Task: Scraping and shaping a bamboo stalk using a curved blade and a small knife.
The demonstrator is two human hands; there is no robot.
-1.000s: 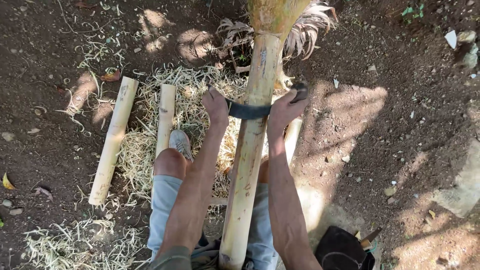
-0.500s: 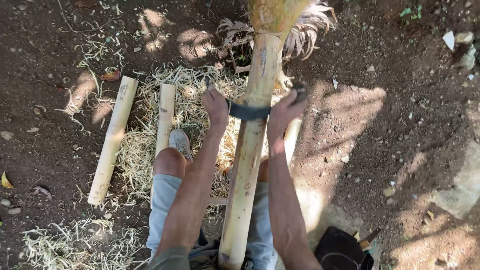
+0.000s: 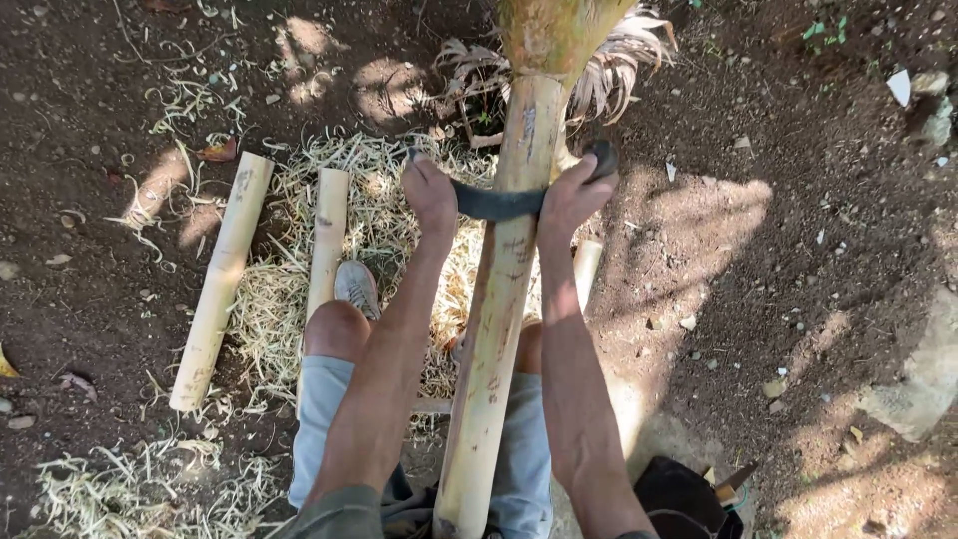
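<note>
Barely any movement since earlier: our left hand (image 3: 431, 192) and right hand (image 3: 571, 197) stay clamped on curved blade (image 3: 497, 203) across bamboo pole (image 3: 499, 299), shavings (image 3: 379, 200) beneath.

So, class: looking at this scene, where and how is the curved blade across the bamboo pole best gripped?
Grip the curved blade at its two ends, one hand on each side of the bamboo pole, as the left hand and right hand do. Its middle lies across the pole, so only the ends are free.
</note>
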